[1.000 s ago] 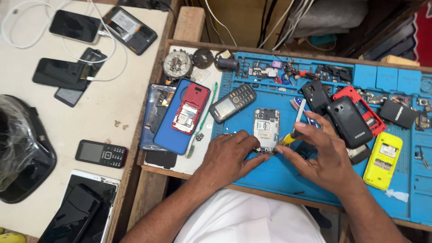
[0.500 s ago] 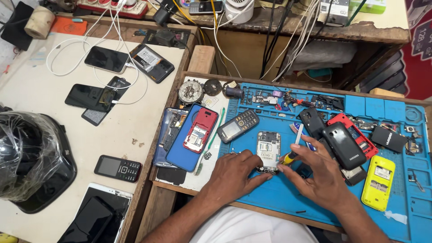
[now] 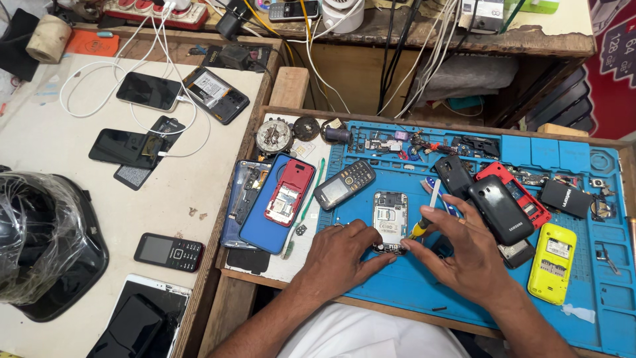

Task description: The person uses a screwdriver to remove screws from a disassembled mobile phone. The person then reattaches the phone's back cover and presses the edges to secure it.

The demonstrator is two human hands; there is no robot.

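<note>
An opened small phone [image 3: 389, 215] lies back-side up on the blue work mat [image 3: 424, 285], its circuit board showing. My left hand [image 3: 338, 255] rests on the mat and pinches the phone's lower left edge with its fingertips. My right hand [image 3: 464, 255] holds a thin screwdriver [image 3: 427, 212] with a yellow and white handle, its tip at the phone's lower right edge. A grey keypad phone [image 3: 344, 184] lies just left of the opened one.
Black phones [image 3: 500, 209], a red frame [image 3: 517, 189] and a yellow phone [image 3: 552, 262] lie on the mat's right. A red phone on a blue case [image 3: 281, 199] sits left. The white table [image 3: 86, 219] holds more phones, white cables and a wrapped black helmet [image 3: 40, 238].
The view has tilted up, showing more of the shelf and cables behind. Both hands stay at the opened phone, with the screwdriver still at its lower edge.
</note>
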